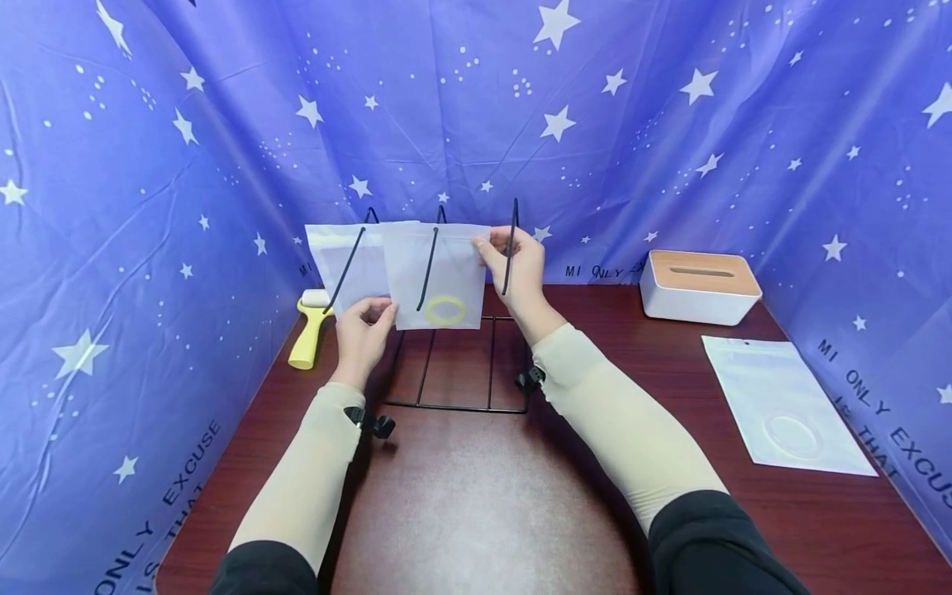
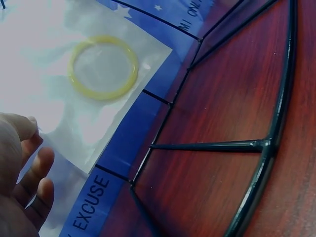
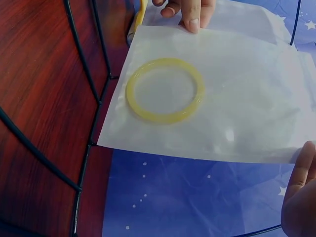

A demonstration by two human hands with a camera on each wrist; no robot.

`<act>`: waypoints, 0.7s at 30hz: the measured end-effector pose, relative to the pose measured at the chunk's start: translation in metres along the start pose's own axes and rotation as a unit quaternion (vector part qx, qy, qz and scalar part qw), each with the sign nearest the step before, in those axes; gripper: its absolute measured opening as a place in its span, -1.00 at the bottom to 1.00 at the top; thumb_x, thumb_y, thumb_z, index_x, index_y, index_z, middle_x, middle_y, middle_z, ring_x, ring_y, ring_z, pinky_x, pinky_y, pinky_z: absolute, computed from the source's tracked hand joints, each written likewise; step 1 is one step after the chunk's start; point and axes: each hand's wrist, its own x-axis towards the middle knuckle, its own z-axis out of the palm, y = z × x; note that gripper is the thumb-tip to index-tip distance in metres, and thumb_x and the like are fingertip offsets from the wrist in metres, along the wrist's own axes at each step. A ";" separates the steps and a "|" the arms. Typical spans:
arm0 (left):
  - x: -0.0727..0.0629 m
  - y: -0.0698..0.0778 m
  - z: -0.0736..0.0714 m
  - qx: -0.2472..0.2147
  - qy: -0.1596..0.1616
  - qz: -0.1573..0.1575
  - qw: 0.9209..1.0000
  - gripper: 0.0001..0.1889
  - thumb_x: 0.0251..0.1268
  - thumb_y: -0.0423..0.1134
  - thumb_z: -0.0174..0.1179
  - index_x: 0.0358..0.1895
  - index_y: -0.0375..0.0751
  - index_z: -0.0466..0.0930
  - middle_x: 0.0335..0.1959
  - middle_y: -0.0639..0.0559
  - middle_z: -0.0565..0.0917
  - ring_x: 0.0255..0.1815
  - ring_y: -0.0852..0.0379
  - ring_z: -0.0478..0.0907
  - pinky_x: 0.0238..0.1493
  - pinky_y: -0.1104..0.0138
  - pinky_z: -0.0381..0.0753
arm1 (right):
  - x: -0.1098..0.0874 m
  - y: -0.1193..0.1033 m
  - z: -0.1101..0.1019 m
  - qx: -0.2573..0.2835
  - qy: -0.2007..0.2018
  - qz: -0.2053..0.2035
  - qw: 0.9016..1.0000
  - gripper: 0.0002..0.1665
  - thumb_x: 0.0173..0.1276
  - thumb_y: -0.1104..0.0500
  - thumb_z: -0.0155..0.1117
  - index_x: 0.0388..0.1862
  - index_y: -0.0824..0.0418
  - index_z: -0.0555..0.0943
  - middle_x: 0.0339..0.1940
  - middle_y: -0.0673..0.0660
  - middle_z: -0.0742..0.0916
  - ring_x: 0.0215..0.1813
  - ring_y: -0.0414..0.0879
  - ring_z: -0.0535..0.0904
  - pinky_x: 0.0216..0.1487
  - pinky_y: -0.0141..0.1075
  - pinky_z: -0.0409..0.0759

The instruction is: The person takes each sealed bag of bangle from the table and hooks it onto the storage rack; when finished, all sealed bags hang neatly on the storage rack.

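Note:
A white zip bag (image 1: 457,268) with a yellow ring (image 1: 445,311) inside hangs by its top on the middle prong of a black wire rack (image 1: 455,408). My right hand (image 1: 523,263) pinches this bag's upper right corner, behind the rack's right prong (image 1: 511,248). With thumb and fingers, my left hand (image 1: 362,335) pinches its lower left edge; the right wrist view shows that thumb (image 3: 191,17) over the bag's edge. Another white bag (image 1: 338,252) hangs on the left prong, partly covered by the first; its contents are hidden.
Left of the rack lies a lint roller (image 1: 307,335) with a yellow handle. At the back right stands a white tissue box (image 1: 699,289) with a wooden lid. In front of it, a flat white bag (image 1: 773,397) holding a pale ring lies on the table (image 1: 535,512). A starry curtain surrounds the table.

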 end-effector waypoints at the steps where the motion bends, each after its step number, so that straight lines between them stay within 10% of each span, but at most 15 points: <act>1: 0.001 0.000 0.000 0.001 0.002 -0.001 1.000 -0.84 0.40 -0.16 0.42 -0.15 -0.17 0.83 -0.43 -0.06 0.75 -0.43 0.14 0.59 -0.44 0.45 0.48 | 0.001 0.000 0.001 0.003 0.002 0.003 1.000 -0.80 0.24 0.30 0.62 -0.26 0.33 0.73 -0.48 0.07 0.75 -0.50 -0.11 0.69 -0.30 -0.24 0.74; 21: 0.003 0.002 0.002 0.008 0.003 -0.013 1.000 -0.83 0.40 -0.15 0.42 -0.13 -0.16 0.82 -0.40 -0.04 0.77 -0.37 0.15 0.62 -0.35 0.41 0.50 | 0.003 0.002 0.000 0.013 0.006 0.020 1.000 -0.82 0.25 0.32 0.61 -0.24 0.33 0.75 -0.44 0.11 0.77 -0.48 -0.09 0.69 -0.31 -0.20 0.76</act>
